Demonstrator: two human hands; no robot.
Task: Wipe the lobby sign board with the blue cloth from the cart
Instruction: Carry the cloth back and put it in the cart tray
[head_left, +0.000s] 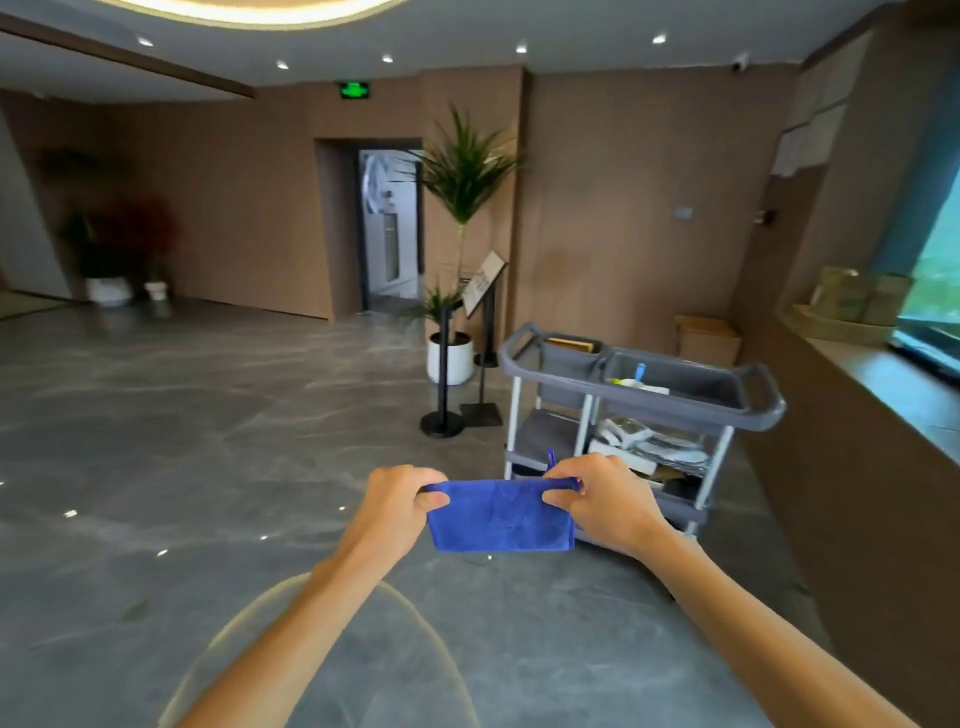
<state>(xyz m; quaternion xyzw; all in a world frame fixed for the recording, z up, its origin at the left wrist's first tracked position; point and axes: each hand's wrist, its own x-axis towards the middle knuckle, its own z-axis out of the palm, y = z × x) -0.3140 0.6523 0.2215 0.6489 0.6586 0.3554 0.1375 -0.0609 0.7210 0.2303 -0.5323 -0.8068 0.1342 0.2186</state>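
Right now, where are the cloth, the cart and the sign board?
cloth (501, 517), head view, middle of the blue fabric.
cart (675, 402), head view, top tray's front wall.
sign board (484, 283), head view, slanted panel face.

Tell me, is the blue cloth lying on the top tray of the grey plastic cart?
No, the blue cloth is held up in the air by both hands, left and right, in front of the grey plastic cart.

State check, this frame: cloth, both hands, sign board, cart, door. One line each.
blue cloth: folded, held up in the air by its top corners
left hand: pinches the cloth's left corner
right hand: pinches the cloth's right corner
sign board: tilted on its stand, untouched
cart: upright, items on top tray and shelves
door: open
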